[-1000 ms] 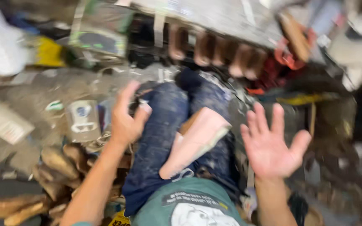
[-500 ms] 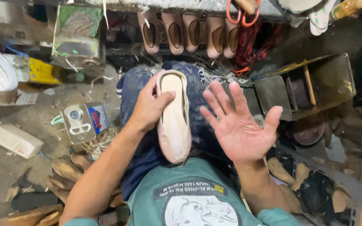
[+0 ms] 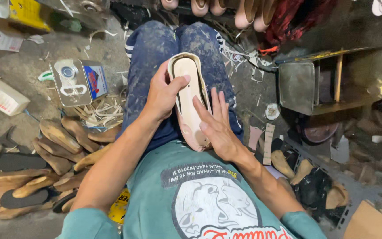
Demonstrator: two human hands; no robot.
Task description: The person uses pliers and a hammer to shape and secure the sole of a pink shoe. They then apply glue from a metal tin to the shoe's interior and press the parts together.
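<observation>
We were sitting low among the clutter of a shoe workshop, and the thing in hand, a pale beige, unfinished slip-on shoe with a smooth tan insole (image 3: pixel 190 99), lay lengthwise on our lap across the dusty blue jeans (image 3: pixel 155 57), toe pointing away from us and heel toward our belly. Our left hand (image 3: pixel 163 95) came in from the side with the forearm slanting across the thigh; its grip was closed on the shoe's left edge, thumb hooked over the rim onto the insole and the other fingers wrapped underneath, which seemed meant to pin the shoe to the leg so that it would not slide. Our right hand (image 3: pixel 215 126) was not clasping anything: it lay open and flat, fingers straight and slightly spread, the fingertips touching the insole and the right rim near the middle of the shoe, the wrist bent back toward our teal printed shirt (image 3: pixel 191 194). That flat pose looked like pressing or smoothing the lining down rather than holding. On the floor to our left stood a grey and blue rectangular metal can (image 3: pixel 79 82), with curled pale shavings (image 3: pixel 102 110) just beside it and a heap of brown leather sole pieces (image 3: pixel 58 146) nearer to us. To our right a dull open metal box (image 3: pixel 319 84) sat on the floor well apart from the shoe, and a row of pink shoe forms (image 3: pixel 239 11) lined the top edge of the view.
</observation>
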